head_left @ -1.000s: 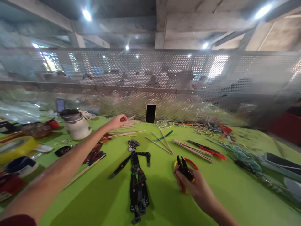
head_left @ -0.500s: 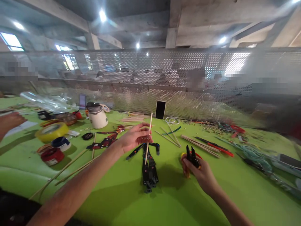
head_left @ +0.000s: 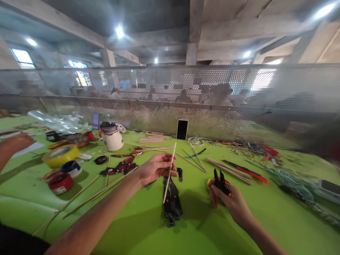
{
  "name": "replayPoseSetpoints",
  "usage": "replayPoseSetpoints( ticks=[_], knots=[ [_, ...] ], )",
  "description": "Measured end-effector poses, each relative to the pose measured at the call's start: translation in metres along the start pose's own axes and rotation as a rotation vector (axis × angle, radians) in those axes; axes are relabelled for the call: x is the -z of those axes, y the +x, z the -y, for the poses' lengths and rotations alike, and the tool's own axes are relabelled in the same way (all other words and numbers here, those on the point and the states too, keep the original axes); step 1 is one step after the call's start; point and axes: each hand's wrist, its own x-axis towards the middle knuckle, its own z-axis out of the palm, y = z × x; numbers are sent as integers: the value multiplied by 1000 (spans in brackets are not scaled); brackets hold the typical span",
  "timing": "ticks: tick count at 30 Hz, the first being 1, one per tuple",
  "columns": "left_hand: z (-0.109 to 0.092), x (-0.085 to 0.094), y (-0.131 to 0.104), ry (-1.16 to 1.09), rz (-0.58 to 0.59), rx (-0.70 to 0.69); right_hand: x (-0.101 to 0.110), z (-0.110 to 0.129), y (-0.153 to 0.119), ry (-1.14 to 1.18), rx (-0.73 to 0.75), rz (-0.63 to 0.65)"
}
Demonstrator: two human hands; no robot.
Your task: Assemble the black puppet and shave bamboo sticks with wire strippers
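Between the fingers of my left hand [head_left: 152, 170] a thin pale wooden stick [head_left: 166, 189] is pinched, tilted with its top leaning right. Below it lies a flat black jointed figure [head_left: 172, 203], its upper part partly covered by my hand. My right hand [head_left: 235, 202] is closed around pliers [head_left: 221, 180] with black jaws pointing up and slightly parted; their red and yellow handles are mostly hidden by my fingers. Left of my left hand is a dark red and black figure [head_left: 119, 168], with longer sticks [head_left: 99, 191] lying near my forearm.
Tape rolls [head_left: 61, 182] and a white jug [head_left: 113, 138] stand on the left of the green table. A dark-screened phone [head_left: 182, 129] stands at the back. Loose sticks [head_left: 230, 170], a red-black cutter [head_left: 245, 171] and tangled cord [head_left: 292, 184] lie right. Another person's hand [head_left: 18, 141] is far left.
The whole scene sits slightly lower as the view tilts up. My left hand and the stick are lower over the black figure, covering more of it. Both hands keep their hold.
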Motion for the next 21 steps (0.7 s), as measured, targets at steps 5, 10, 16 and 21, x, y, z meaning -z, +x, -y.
replayPoseSetpoints(
  ticks=[5,10,16,21],
  knots=[
    [3,5,0,-41,27,19,3,-2,3,16,-16,1],
    [1,4,-3,-47,28,25,4,2,3,-21,-31,10],
    [-2,-4,-6,-49,-44,32,3,2,2,1,-5,8],
    [-1,-11,-9,-67,-26,61,5,0,3,45,1,25]
  ],
)
